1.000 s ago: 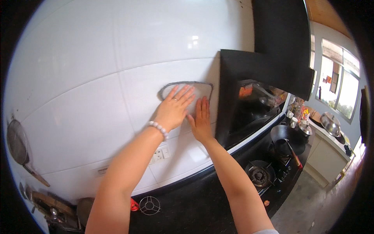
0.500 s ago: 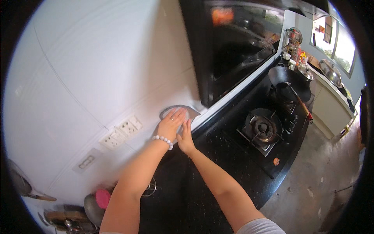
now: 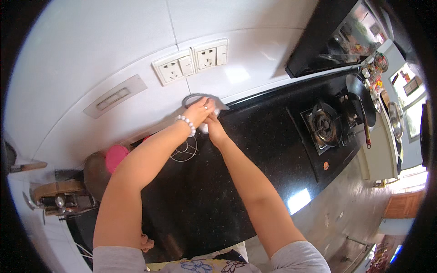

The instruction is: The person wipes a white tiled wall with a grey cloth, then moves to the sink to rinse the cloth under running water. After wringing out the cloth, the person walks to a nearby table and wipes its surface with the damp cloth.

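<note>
A soft-looking grey-and-white piece, perhaps a folded cloth (image 3: 220, 104), is gathered in my two hands at the back edge of the black counter, near the white wall. My left hand (image 3: 200, 111) bends over it, with a ring on one finger and a white beaded bracelet at the wrist. Beside and partly beneath it, my right hand (image 3: 215, 131) meets the left, its fingertips largely hidden. White parts of the piece show below and between the hands. A wire rack (image 3: 185, 153) stands on the counter just left of my right forearm.
White wall sockets (image 3: 173, 69) sit above the hands. At left are a pink round thing (image 3: 117, 158), a dark pan (image 3: 94, 175) and a knife-and-utensil holder (image 3: 63, 200). On the right, a gas burner (image 3: 326, 123) and a wok (image 3: 359, 102) stand on the black counter (image 3: 259, 132).
The hands have moved left along the wall, away from the dark glossy panel, down to the counter's back edge, and drawn together. The piece, flat against the wall before, now looks bunched. The view has swung left.
</note>
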{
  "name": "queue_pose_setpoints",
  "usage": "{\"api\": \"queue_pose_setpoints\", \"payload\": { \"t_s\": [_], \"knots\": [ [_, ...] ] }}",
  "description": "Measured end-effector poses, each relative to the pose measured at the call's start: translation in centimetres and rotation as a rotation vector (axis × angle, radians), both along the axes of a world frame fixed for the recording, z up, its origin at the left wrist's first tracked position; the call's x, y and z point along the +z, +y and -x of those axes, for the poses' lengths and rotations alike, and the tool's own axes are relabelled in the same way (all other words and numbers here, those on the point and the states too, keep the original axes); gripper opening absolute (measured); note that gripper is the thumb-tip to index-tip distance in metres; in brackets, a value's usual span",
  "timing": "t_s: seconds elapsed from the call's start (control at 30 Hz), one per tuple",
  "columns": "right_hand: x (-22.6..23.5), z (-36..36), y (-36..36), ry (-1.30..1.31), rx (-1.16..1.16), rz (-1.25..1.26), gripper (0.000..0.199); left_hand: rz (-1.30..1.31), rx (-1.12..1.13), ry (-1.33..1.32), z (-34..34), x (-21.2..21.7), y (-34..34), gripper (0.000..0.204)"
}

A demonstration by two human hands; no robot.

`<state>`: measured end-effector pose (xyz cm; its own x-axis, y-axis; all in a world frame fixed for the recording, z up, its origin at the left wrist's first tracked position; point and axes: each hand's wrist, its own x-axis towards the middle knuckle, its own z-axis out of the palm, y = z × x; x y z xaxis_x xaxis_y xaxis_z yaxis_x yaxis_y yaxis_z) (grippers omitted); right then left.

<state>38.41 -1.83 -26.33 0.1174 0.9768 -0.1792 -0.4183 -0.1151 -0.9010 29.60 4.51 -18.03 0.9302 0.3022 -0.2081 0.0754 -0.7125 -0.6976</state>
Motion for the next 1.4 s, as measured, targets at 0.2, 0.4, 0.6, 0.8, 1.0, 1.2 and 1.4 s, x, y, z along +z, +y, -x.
{"api": "queue_pose_setpoints", "payload": {
  "t_s": [0.2, 0.4, 0.6, 0.8, 1.0, 1.2, 1.4],
  "knots": [
    [5.6, 2.2, -7.1, -0.216, -0.013, -0.099, 0.048, 0.320, 0.233, -0.121, 5.4, 5.3, -1.0, 0.018],
    [13.5, -1.2, -24.8, -0.319, -0.217, -0.038, 0.048, 1.045, 0.516, -0.892, 5.6, 9.8, -9.8, 0.024],
    [18.5, -0.6, -36.8, -0.160, -0.281, -0.011, 0.052, 2.728, 0.489, -1.316, 7.8, 14.2, -22.4, 0.070],
    [24.7, 2.1, -42.3, 0.105, -0.138, -0.262, 0.053, 2.779, 0.451, -1.393, 12.3, 17.3, -37.2, 0.057],
    [26.0, 2.0, -48.2, 0.086, 0.009, -0.220, 0.044, 2.760, 0.350, -1.718, 15.8, 15.9, -51.4, 0.063],
    [25.9, 5.9, -51.7, 0.149, 0.466, -0.197, 0.037, 1.898, 0.764, -2.131, 18.7, 20.5, -65.8, 0.050],
    [25.7, 14.5, -56.8, -0.062, 0.940, -0.191, 0.022, 1.131, 1.164, -2.755, 20.6, 18.6, -77.9, 0.039]
  ]
}}
